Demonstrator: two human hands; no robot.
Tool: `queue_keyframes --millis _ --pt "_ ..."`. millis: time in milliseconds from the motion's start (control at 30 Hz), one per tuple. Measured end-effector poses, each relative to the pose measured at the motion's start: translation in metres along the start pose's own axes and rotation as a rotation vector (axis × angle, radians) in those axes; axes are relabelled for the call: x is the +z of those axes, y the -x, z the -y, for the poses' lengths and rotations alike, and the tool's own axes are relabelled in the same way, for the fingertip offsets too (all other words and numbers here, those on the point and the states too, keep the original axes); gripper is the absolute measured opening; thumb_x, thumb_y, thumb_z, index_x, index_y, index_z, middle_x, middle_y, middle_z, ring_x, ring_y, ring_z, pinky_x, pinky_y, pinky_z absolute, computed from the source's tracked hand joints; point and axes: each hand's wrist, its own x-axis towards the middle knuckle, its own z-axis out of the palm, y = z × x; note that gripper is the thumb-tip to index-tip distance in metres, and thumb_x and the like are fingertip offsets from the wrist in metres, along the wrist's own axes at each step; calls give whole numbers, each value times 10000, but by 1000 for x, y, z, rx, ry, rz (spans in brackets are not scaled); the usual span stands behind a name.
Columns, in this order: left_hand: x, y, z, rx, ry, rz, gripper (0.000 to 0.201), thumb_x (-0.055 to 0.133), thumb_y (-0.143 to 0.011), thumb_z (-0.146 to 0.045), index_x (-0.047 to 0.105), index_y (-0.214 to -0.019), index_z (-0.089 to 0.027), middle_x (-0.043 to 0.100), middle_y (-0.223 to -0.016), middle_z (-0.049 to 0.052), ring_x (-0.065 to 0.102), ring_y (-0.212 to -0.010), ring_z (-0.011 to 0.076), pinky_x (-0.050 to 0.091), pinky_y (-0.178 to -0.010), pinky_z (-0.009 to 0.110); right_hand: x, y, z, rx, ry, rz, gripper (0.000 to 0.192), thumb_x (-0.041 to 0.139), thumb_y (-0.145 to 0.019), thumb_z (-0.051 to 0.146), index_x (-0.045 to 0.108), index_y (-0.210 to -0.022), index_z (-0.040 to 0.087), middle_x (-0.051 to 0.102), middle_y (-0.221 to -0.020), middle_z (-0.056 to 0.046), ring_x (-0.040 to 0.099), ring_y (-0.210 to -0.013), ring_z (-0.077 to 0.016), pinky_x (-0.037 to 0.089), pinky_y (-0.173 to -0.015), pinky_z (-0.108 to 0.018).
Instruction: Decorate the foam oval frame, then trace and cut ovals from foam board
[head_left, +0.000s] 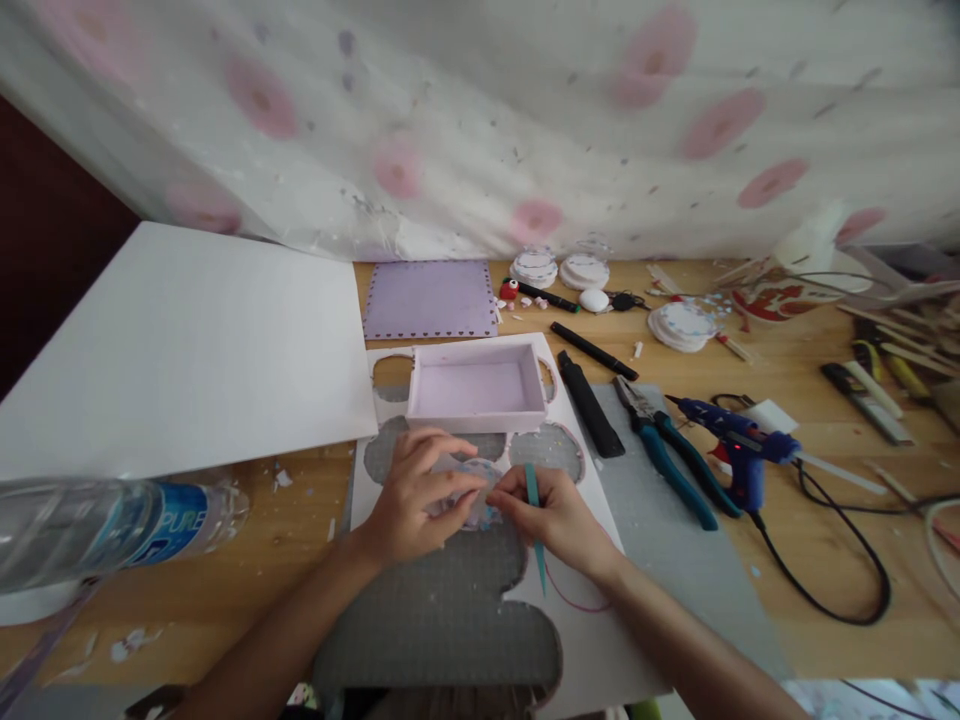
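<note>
Both hands together, left hand (415,492) pinching small round piece (474,480), right hand (553,514) gripping teal tool (534,505) just beside it

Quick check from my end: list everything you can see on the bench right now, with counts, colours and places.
small round piece: one, pale with blue marks, under both hands, mid-front
teal tool: one, slim, in right hand
white cut-out sheet: one, holes cut through it, on the grey mat
grey mat: one, centre
lilac tray: one, behind the hands
lilac panel: one, dotted edge, at the back
white board: one, large, left
water bottle: one, clear with blue label, lying front left
pliers: one, teal handles, right of tray
glue gun: one, blue, black cord, right
black markers: two or three, behind tray
white discs: several stacks, back
left hand: pressing the piece
right hand: gripping the tool
</note>
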Motion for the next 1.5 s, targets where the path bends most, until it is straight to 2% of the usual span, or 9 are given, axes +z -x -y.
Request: queue_keyframes --millis 133,200,300,400,567,933,1200,1367,1500 --pt "0 2 2 -9 11 44 195 632 -819 -125 680 -954 -257 631 -1128 43 522 -1084 232 404 -974 433 0 -1 0 28 -14 -27 297 669 -762 448 595 -648 185 468 -462 61 371 -396 -64 283 -389 -211" --pt "-1 2 2 -34 64 105 240 637 -837 -192 643 -1069 -253 608 -1188 62 526 -1121 238 400 -995 425 0 -2 0 39 -14 -29 297 668 -762 446 592 -646 183 465 -457 63 376 -398 -65 286 -399 -213" --pt "-2 3 3 -136 192 246 622 706 -800 -415 467 -1342 -228 519 -1347 121 489 -1234 275 396 -1041 417 -2 -2 1 59 -15 -27 291 669 -765 430 586 -642 179 460 -446 67 373 -399 -62 290 -414 -218" --pt "0 3 6 -233 242 369 891 753 -704 -564 364 -1425 -215 478 -1405 145 457 -1285 308 378 -1073 427 -4 -2 1 65 -31 -14 289 678 -762 430 595 -657 174 461 -441 70 362 -397 -60 275 -416 -224" --pt "6 3 9 -248 218 405 756 739 -735 -544 450 -1353 -218 573 -1295 120 505 -1222 291 384 -1057 427 -7 -3 -1 47 -72 16 292 675 -774 436 604 -675 170 464 -435 70 357 -397 -59 265 -426 -229" --pt "8 4 9 -217 195 416 624 706 -793 -328 445 -1344 -198 557 -1303 125 488 -1232 279 370 -1064 430 -17 -7 -3 45 -19 27 281 678 -758 423 596 -652 176 459 -421 67 366 -388 -68 266 -427 -227" --pt "-6 -2 10 -337 347 430 694 745 -760 -451 477 -1358 -222 528 -1353 120 493 -1246 275 402 -1056 411 -20 -14 -7 15 0 95 285 674 -752 442 603 -661 182 464 -425 62 369 -388 -76 265 -431 -234" --pt "-10 -8 16 -314 348 491 657 798 -690 -479 590 -1259 -223 597 -1262 107 519 -1213 273 399 -1049 406 -22 -13 -9 -38 -13 156 294 690 -741 448 608 -667 176 469 -446 61 373 -413 -76 265 -451 -237" --pt "-6 -7 17 -338 321 473 645 835 -622 -489 632 -1176 -230 624 -1193 92 561 -1137 264 442 -985 385 -23 -14 -11 -62 -22 176 297 695 -733 454 610 -670 176 473 -453 61 377 -422 -77 255 -455 -239"
